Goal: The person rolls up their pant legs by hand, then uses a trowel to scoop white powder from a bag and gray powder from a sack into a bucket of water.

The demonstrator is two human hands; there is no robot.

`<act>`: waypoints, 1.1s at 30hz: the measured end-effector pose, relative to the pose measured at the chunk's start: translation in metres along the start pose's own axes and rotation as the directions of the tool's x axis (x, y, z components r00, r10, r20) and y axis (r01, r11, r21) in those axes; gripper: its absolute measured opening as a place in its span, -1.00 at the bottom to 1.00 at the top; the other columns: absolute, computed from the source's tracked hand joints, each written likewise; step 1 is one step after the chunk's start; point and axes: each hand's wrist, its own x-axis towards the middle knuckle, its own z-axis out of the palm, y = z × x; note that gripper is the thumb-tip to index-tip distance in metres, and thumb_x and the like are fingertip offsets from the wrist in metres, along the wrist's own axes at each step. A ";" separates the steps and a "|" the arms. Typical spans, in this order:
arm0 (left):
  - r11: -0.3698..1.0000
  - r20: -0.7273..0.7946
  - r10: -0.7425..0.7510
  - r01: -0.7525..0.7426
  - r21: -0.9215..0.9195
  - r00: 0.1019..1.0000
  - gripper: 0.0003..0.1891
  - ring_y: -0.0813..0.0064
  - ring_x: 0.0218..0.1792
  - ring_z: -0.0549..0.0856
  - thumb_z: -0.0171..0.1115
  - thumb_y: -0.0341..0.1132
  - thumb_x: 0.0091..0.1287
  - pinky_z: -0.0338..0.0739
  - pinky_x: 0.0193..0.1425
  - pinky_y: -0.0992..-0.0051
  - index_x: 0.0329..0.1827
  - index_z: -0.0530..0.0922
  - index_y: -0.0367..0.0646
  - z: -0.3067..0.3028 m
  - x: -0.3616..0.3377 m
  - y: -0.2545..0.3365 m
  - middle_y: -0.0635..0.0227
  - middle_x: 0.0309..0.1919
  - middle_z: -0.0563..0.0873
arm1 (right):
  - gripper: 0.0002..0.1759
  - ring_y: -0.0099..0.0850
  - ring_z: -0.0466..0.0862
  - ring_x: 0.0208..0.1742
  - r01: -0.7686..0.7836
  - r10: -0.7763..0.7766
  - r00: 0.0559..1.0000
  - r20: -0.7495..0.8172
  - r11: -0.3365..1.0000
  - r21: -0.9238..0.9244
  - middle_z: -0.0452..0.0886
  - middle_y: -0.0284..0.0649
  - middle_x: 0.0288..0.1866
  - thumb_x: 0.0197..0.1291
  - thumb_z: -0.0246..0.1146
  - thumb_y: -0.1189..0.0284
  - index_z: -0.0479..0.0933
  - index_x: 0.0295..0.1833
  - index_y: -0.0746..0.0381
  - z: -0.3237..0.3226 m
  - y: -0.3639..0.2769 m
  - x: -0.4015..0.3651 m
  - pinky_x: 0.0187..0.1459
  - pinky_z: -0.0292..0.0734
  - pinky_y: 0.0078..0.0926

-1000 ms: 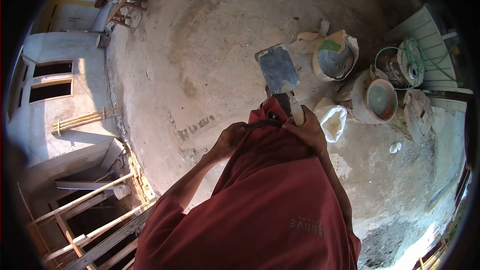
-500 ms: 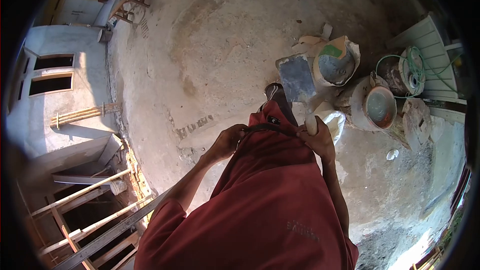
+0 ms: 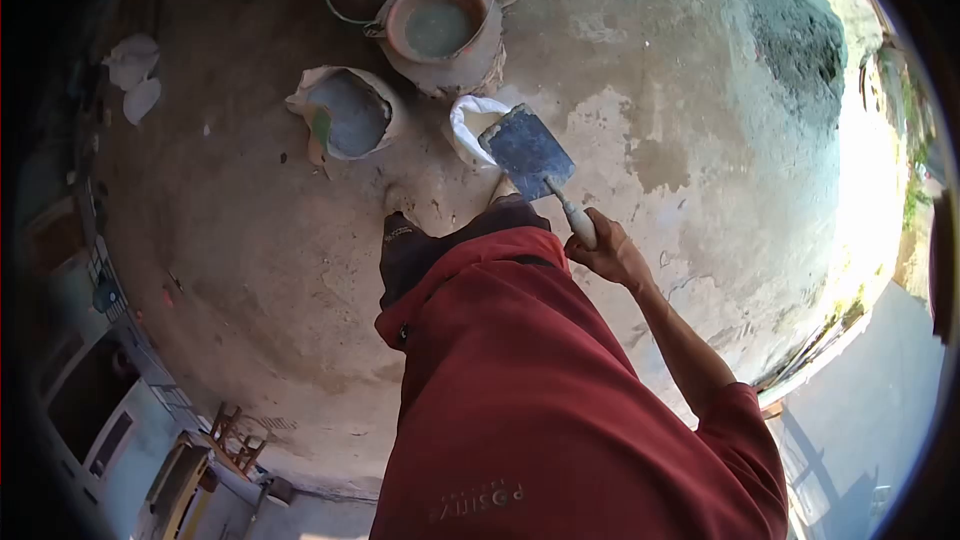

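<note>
While your right hand (image 3: 606,250) squeezes trowel (image 3: 528,152) handle tight, blade hangs just beside white bag (image 3: 462,126), near brown bucket (image 3: 440,35). Your left hand: hidden, cannot tell.

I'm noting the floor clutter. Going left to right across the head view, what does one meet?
white scraps → open sack → bucket → trowel → right hand → dirt pile

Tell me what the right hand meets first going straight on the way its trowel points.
Likely the white sack just past the trowel blade in the right hand; depth is unclear, the bucket stands beyond.
</note>
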 end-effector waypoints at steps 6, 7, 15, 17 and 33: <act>0.976 0.092 0.031 -0.050 0.212 0.995 -0.60 0.35 0.09 0.66 0.09 -0.15 0.54 0.53 0.17 0.34 0.24 0.52 -0.27 -0.038 0.035 0.043 0.11 0.06 0.68 | -0.67 -0.29 0.74 -0.27 -0.117 0.202 0.968 -0.150 0.889 0.443 0.71 -0.16 -0.34 0.05 0.40 0.50 0.40 -0.15 0.26 0.036 0.012 -0.069 -0.22 0.61 -0.31; 0.967 0.112 0.050 -0.076 0.242 0.992 -0.60 0.36 0.10 0.66 0.09 -0.15 0.54 0.53 0.18 0.34 0.24 0.52 -0.27 -0.041 0.042 0.054 0.11 0.07 0.68 | -0.67 -0.35 0.73 -0.27 -0.172 0.288 0.952 -0.106 0.788 0.591 0.71 -0.19 -0.33 0.03 0.40 0.52 0.40 -0.14 0.26 0.038 0.007 -0.077 -0.21 0.62 -0.35; 0.794 0.558 0.371 -0.565 0.223 0.742 -0.70 0.46 -0.08 0.73 0.16 -0.23 0.52 0.58 0.02 0.46 0.08 0.63 -0.30 0.044 0.106 0.221 0.21 -0.13 0.77 | -0.54 -0.40 0.70 -0.28 -0.051 0.277 0.921 -0.275 0.784 0.619 0.69 -0.17 -0.26 -0.09 0.48 0.47 0.42 -0.09 0.29 0.069 0.029 -0.099 -0.17 0.62 -0.43; 0.700 0.733 0.360 -0.687 0.196 0.577 -0.72 0.48 -0.11 0.73 0.20 -0.24 0.49 0.59 0.00 0.47 0.01 0.67 -0.32 0.092 0.106 0.254 0.23 -0.19 0.78 | -0.51 -0.39 0.71 -0.25 -0.078 0.307 0.910 -0.280 0.788 0.611 0.70 -0.17 -0.24 -0.09 0.51 0.43 0.42 -0.08 0.30 0.074 0.028 -0.103 -0.14 0.63 -0.43; 0.290 0.992 0.105 -0.956 0.036 0.069 -0.77 0.17 -0.21 0.76 0.34 -0.34 0.29 0.61 -0.08 0.31 -0.06 0.73 -0.25 0.199 0.109 0.296 0.07 -0.18 0.77 | -0.42 -0.46 0.66 -0.18 0.093 0.530 0.738 -0.417 0.533 0.841 0.69 -0.19 -0.19 -0.10 0.52 0.45 0.40 0.03 0.31 0.114 0.023 -0.120 -0.07 0.62 -0.44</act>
